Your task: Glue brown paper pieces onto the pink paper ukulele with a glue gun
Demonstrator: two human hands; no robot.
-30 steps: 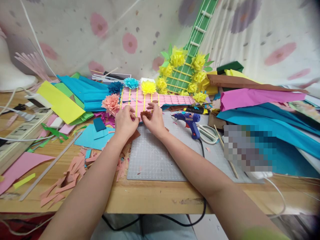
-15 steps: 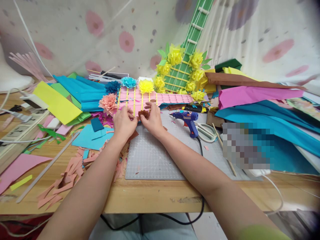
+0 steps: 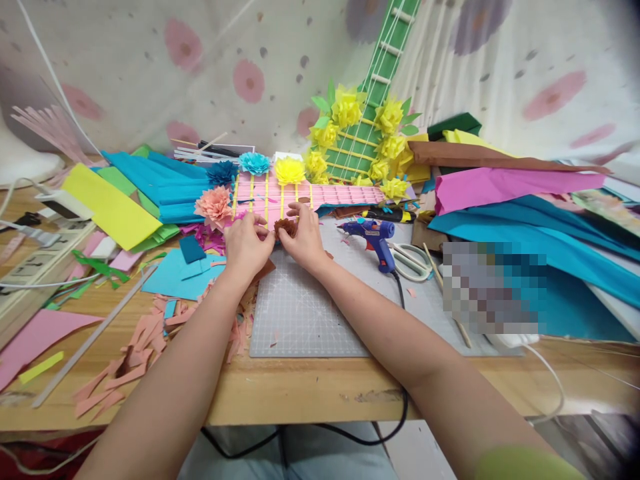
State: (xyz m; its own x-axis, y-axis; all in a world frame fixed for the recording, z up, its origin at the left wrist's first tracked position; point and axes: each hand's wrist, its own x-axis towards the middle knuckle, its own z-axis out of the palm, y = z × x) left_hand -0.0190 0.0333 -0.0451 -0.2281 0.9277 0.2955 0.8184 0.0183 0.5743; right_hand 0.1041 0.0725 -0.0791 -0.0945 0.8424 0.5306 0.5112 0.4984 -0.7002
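Observation:
Both my hands meet over the near edge of a pink paper guitar point(image 3: 345, 195) with yellow strips across it. My right hand point(image 3: 304, 239) pinches a small brown paper flower point(image 3: 285, 228) and holds it against that edge. My left hand point(image 3: 247, 243) is curled beside it, its fingertips on the flower's left side. On the pink guitar sit a peach flower point(image 3: 214, 205), a dark blue flower point(image 3: 221, 172), a light blue flower point(image 3: 255, 162) and a yellow flower point(image 3: 289, 170).
A grey cutting mat point(image 3: 305, 313) lies under my wrists. A blue glue gun point(image 3: 374, 236) and scissors point(image 3: 411, 261) lie right of my hands. A green paper guitar point(image 3: 376, 100) with yellow flowers leans on the curtain. Paper sheets point(image 3: 500, 190), peach scraps point(image 3: 145, 333) and a power strip point(image 3: 30, 267) crowd the table.
My hands stay on the brown flower with only small finger movements. The whole view has drifted slightly as my head moved.

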